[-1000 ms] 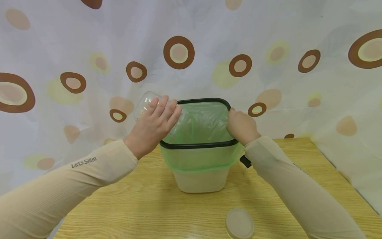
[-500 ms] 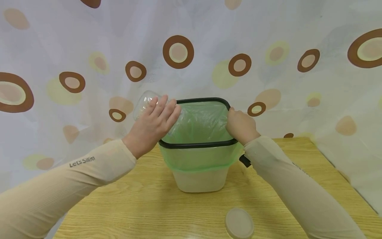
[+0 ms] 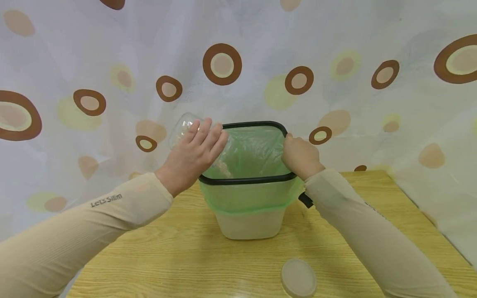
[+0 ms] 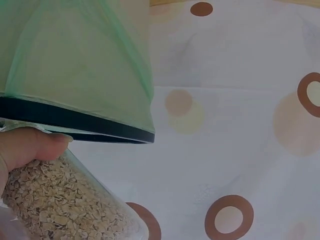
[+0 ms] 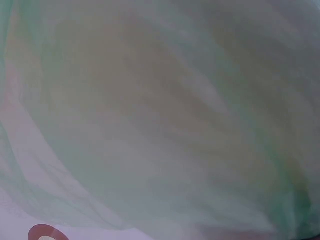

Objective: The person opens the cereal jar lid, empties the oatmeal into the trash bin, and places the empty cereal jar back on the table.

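A clear plastic jar [image 3: 181, 127] of oat flakes [image 4: 65, 200] lies tilted in my left hand [image 3: 193, 153], its mouth end towards the bin. Its thumb [image 4: 42, 144] presses the jar just by the rim in the left wrist view. Pale flakes [image 3: 223, 169] show inside the green bag [image 3: 257, 151] that lines the whitish trash bin [image 3: 249, 227]. Over the bag sits a black rim [image 3: 247, 181]. My right hand [image 3: 302, 158] grips that rim at its right side, fingertips hidden. Bag film fills the blurred right wrist view.
A round beige lid [image 3: 298, 277] lies on the wooden table [image 3: 179, 256] in front of the bin. Some black piece [image 3: 306, 200] sticks out beneath my right wrist. Behind the table hangs a white sheet [image 3: 253, 33] patterned with brown and yellow circles.
Flakes now show inside the bag below the jar, where none were visible before. My left hand and the jar have shifted very slightly to the right. The right hand keeps its place.
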The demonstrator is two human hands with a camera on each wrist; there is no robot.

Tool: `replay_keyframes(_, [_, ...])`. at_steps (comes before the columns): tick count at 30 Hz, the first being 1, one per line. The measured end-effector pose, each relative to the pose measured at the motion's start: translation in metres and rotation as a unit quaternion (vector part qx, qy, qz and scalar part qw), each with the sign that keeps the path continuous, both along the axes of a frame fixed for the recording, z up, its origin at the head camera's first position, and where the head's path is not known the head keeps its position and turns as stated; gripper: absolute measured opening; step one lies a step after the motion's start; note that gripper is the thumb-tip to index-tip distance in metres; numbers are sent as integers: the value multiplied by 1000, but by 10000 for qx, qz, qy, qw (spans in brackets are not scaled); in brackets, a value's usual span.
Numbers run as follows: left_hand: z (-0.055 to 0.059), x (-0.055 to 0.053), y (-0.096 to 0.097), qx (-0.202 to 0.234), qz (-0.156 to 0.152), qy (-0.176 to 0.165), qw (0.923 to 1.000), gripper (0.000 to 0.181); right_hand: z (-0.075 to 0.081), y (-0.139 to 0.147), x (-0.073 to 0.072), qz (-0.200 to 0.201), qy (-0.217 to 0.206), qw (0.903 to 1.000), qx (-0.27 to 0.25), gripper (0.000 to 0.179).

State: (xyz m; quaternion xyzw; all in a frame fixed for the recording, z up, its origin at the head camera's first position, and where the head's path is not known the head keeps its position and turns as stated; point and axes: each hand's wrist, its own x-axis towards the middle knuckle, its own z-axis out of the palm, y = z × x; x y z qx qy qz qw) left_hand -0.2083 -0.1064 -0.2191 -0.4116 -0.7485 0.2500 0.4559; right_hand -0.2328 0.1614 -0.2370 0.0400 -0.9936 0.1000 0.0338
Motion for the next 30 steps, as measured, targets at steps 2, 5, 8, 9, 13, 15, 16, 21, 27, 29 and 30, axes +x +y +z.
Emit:
replay_keyframes(2, [0,0,1,-4,-3,-6,10000,57,0,0,0,6,-2,10000,-9,48])
replay_keyframes(5, [-1,0,1,-9,13,-22,10000,59,0,-1,0,9,-4,10000,-18,48])
replay_keyframes(8, [0,1,2,-15,48,-43,10000,59,0,-1,0,34,21,10000,-19,48])
replay_keyframes(9, [0,1,2,-18,61,-54,10000,59,0,-1,0,36,28,10000,-18,49])
replay_keyframes(13, [-1,0,2,-36,87,-91,9999,59,0,-1,1,27,29,10000,-37,49])
replay_keyframes(15, [-2,-1,2,-26,61,-110,9999,59,1,0,1,19,28,10000,-48,49])
replay_keyframes(16, [-1,-1,2,-11,48,-105,9999,58,1,0,1,25,24,10000,-52,49])
replay_keyframes(21, [1,-3,4,117,-13,5,9999,54,1,0,1,37,24,10000,-24,49])
replay_keyframes(27, [5,-6,7,174,-80,73,9998,49,1,0,1,65,0,10000,-26,49])
replay_keyframes(29, [6,-5,7,159,-55,73,9998,50,1,0,1,64,-4,10000,-37,49])
replay_keyframes(30, [6,-4,7,151,-51,61,9999,51,1,0,1,68,0,10000,-33,49])
